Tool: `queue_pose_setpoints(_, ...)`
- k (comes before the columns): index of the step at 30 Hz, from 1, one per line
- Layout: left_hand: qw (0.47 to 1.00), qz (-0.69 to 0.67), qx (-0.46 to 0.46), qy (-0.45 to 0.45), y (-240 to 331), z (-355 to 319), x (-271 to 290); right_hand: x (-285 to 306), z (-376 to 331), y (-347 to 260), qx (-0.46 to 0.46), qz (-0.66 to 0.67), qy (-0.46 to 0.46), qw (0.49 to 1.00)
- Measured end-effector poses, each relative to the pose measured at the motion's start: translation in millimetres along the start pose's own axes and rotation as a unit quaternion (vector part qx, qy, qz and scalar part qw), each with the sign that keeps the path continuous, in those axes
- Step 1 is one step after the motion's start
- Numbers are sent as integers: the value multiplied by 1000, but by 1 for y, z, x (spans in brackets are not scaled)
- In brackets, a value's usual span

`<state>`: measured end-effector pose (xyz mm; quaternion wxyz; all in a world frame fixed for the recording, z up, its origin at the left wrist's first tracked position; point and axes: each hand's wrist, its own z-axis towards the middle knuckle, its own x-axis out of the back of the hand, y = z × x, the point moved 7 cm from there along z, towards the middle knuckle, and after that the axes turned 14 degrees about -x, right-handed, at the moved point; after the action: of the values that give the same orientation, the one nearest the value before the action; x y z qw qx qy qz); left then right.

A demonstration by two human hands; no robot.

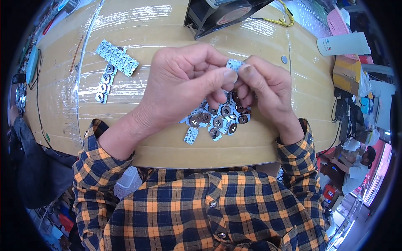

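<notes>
Head view, left hand (184, 81): thumb and forefinger pinch one side of a small silvery board piece (233, 64), the other fingers curled under; the hand sits just left of the frame's centre
Head view, right hand (266, 85): fingertips pressed on the other side of the same piece, at about 1 o'clock from the frame's centre, the two hands touching around it
Held piece: a small pale panel section, raised above the table (167, 146), mostly hidden by fingertips, so its full outline cannot be told
Loose pile (217, 119): snapped-apart hexagonal boards with dark round centres, lying on the table right under the hands at 6 o'clock from the held piece; one pale piece (191, 135) lies at its 7 o'clock edge
Uncut strips (117, 58): a panel of joined boards at 10 o'clock, well apart from the hands, with a narrower strip (104, 85) below it
Fan (222, 14): dark square housing at 12 o'clock on the far table edge
Doing it well, as a judgement: grip close to the score line on both sides, bend with the thumbs rather than twist, keep fingertips off the dark centres, and work low over the pile so freed pieces drop onto it
Risk, as a judgement: a grip far from the line may crack a board across its centre
</notes>
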<state>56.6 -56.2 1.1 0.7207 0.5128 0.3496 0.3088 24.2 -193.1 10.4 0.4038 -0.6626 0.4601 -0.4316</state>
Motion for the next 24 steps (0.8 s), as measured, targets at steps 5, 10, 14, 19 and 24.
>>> queue_pose_setpoints(5, 1000, 0, 17, -2, 1, -1, -2, 1, 1, 2, 14, 28, 5, 1000)
queue_pose_setpoints(10, 998, -45, -33, -32, 4, 1, -6, -5, 3, 8, -34, 238, -90, 966)
queue_pose_setpoints(14, 998, -30, -43, -40, 5, 0, -6, -8, 0, 9, -48, 245, -90, 964)
queue_pose_setpoints(19, 998, -36, -31, -30, 4, -2, -5, -13, -1, 9, -60, 280, -105, 952)
queue_pose_setpoints(24, 999, -36, -4, -27, 3, 0, -6, -11, 0, 11, -59, 276, -84, 955)
